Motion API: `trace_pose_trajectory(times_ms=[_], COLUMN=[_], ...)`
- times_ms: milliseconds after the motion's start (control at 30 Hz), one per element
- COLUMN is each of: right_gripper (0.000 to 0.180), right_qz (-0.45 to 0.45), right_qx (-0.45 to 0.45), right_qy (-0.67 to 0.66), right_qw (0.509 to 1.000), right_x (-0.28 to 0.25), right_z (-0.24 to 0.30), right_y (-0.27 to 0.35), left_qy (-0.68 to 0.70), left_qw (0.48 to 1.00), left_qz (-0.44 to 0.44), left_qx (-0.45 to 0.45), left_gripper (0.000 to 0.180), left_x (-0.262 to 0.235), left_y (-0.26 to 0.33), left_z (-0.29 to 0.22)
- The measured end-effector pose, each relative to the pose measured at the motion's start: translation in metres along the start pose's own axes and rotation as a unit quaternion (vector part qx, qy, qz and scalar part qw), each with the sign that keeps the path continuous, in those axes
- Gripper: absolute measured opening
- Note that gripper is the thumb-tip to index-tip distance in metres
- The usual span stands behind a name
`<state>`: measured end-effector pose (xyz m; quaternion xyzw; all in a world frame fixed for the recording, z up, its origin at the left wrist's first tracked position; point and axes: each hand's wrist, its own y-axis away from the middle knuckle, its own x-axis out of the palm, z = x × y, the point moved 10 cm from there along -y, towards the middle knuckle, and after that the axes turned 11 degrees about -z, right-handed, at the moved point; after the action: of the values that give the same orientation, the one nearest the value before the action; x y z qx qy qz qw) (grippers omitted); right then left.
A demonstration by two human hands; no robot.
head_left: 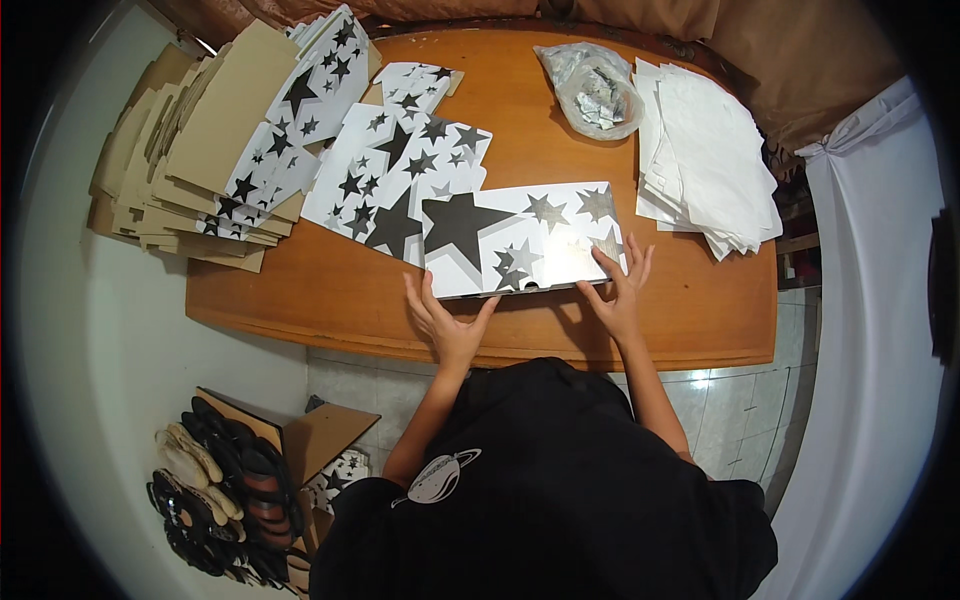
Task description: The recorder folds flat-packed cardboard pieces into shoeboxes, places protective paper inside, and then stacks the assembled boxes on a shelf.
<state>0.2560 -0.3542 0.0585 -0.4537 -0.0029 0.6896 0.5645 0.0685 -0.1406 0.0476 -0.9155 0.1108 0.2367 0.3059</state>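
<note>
A closed white cardboard box [555,240] with black and grey stars lies near the front edge of the wooden table. My left hand [450,325] grips its near left corner, fingers along the left side and thumb at the front edge. At the near right corner, my right hand [618,295] holds the box too, its thumb at the front and a finger bent over the lid; the other fingers stretch past the right side. Just behind the box lies a flat star-patterned cardboard sheet [350,190], partly covered by it.
A leaning stack of brown and star-printed cardboard [225,120] fills the table's left end. Behind are a smaller star-printed piece [415,85] and a clear plastic bag [600,95] of small packets. White paper sheets [705,150] lie at right. Shoes [225,490] sit below left.
</note>
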Motion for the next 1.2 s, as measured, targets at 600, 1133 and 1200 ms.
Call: trace_pose_trajectory(times_ms=[600, 1133, 1200], right_gripper=[0.039, 0.026, 0.027], right_qz=[0.030, 0.007, 0.018], right_qx=[-0.158, -0.190, -0.233], right_qy=[0.028, 0.061, 0.052], right_qw=[0.987, 0.980, 0.971], right_x=[0.026, 0.037, 0.045], right_z=[0.050, 0.080, 0.081], right_y=[0.027, 0.019, 0.023], left_qy=[0.041, 0.040, 0.037], left_qw=[0.947, 0.956, 0.957], left_qz=[0.074, 0.051, 0.051], left_qx=[0.310, 0.287, 0.285], left_gripper=[0.029, 0.018, 0.019], left_x=[0.028, 0.032, 0.032], left_y=[0.017, 0.015, 0.014], left_z=[-0.057, -0.061, -0.062])
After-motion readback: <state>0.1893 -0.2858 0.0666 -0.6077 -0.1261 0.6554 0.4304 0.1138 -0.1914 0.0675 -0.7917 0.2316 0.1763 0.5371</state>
